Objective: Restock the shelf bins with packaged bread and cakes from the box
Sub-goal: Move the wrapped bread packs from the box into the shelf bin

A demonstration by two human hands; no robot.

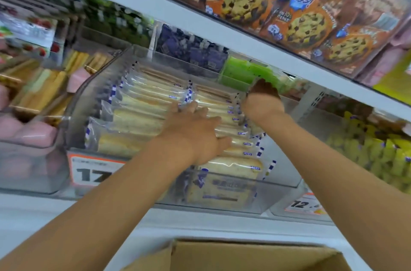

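Left hand point(193, 135) flat, fingers spread on crinkly clear-wrapped bread packs point(142, 119) in the clear plastic bin point(93, 95); right hand point(263, 98) at the bin's far right corner, looks curled, can't tell if holding anything.

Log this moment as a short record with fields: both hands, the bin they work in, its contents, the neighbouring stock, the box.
left hand: flat, palm down on the packaged bread rows
right hand: reaching to the bin's back right, fingers hidden behind it
bin: clear plastic, on the middle shelf
packaged bread: clear wrappers, two rows standing on edge, nearly full
price tag: on the bin front, partly hidden by the left arm
cookie packs: shelf above
cardboard box: below the shelf, contents out of view
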